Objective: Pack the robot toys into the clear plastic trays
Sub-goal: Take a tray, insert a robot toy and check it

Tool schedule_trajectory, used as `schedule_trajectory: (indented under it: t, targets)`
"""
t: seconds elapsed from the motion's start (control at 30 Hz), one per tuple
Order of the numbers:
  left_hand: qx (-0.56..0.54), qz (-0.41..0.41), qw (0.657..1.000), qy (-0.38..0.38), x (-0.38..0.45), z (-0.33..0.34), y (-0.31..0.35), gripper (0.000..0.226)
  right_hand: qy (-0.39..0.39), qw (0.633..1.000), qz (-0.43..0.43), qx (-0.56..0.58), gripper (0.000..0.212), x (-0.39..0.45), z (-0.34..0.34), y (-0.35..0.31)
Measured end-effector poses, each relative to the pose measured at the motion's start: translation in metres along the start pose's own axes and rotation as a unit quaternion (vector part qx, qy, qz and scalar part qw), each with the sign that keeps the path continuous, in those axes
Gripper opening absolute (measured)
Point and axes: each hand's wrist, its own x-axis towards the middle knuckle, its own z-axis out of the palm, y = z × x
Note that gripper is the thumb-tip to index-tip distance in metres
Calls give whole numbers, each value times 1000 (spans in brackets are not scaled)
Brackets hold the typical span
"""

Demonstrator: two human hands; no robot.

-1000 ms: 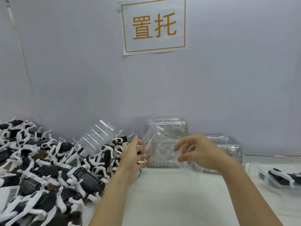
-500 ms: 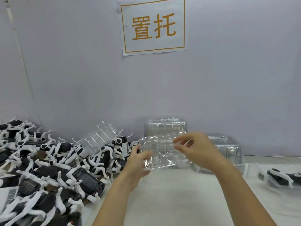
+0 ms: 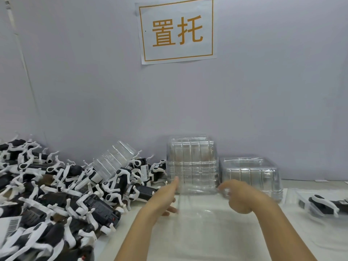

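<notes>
Clear tray (image 3: 197,219) lies flat on the table between my hands, left hand (image 3: 165,198) touching its left edge, fingers straight, right hand (image 3: 243,198) loosely curled, empty; toys (image 3: 79,189) heaped left, nearer my left.

You've brought the clear tray (image 3: 195,215) down from in front of the tall tray stack (image 3: 192,162) to the white table (image 3: 226,242); it's blurred, but seems to lie flat there now. Your left hand (image 3: 165,198) has opened, fingers straight along the tray's left edge. Your right hand (image 3: 239,196) has dropped lower, fingers loosely curled at its far right corner.
</notes>
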Motion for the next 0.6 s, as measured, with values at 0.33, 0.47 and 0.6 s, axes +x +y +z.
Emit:
schedule_trajectory:
  t: [0.33,0.47,0.6]
  targets:
    - [95,84,959,255,24,-4,-39,8,9,999,-27,41,63,-3,1,-9]
    - [39,75,949,304,26,-2,-46,10,12,998,-34,51,61,-3,6,-14]
    - [25,109,938,329,21,-6,-28,15,12,998,-28,61,56,-3,7,-15]
